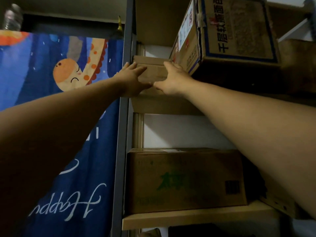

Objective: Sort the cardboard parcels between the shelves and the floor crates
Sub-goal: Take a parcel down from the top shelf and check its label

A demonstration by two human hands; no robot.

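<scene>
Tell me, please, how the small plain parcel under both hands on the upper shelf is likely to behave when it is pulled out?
The small parcel looks like rigid cardboard, so it should probably stay stiff. It is small and flat, so likely light. The left hand and right hand lie spread on it, and the printed box sits close beside, so it might snag.

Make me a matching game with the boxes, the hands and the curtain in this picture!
Things:
1. small parcel
2. printed box
3. big box
4. curtain

Places:
A. alone on the lower shelf
B. hanging left of the rack
C. under both hands, left hand and right hand
D. right of the hands, sticking out over the shelf edge

Pairs: 1-C, 2-D, 3-A, 4-B
</scene>
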